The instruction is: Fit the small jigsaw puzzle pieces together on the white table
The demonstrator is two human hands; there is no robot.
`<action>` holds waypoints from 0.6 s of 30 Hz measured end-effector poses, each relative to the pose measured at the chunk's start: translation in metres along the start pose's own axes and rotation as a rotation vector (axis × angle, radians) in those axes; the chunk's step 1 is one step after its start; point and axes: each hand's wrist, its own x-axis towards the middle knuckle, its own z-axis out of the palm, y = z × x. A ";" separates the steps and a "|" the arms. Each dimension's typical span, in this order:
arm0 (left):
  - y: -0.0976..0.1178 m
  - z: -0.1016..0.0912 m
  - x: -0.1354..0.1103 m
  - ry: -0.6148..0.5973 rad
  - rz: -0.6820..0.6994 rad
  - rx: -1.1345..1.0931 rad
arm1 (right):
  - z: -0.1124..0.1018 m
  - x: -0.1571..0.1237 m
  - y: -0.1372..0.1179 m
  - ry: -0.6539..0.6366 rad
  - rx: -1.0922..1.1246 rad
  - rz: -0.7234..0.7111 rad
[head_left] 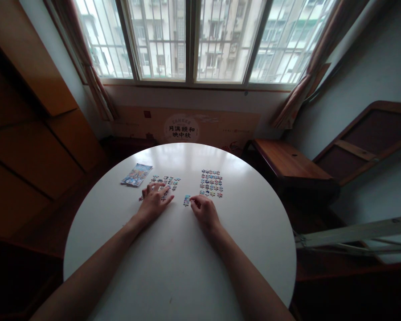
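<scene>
Loose jigsaw pieces (175, 183) lie scattered left of the middle of the round white table (173, 263). My left hand (153, 200) rests over them, palm down with fingers spread, hiding several. Just right of it sits a small joined strip of jigsaw pieces (186, 200). At that strip's right edge, my right hand (203, 209) is closed in a pinch on what looks like a jigsaw piece, mostly covered by the fingertips. Behind my right hand, more jigsaw pieces (211, 182) are laid out in spaced rows.
A colourful picture sheet (137, 174) lies on the table at the far left of the pieces. Beyond the table are a printed banner (220, 120) and barred windows. A wooden bench (284, 158) stands at the right, and wooden cabinets (30, 178) at the left.
</scene>
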 end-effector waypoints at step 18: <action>0.013 -0.010 -0.002 0.059 0.002 -0.032 | -0.001 0.000 0.000 -0.008 -0.001 -0.001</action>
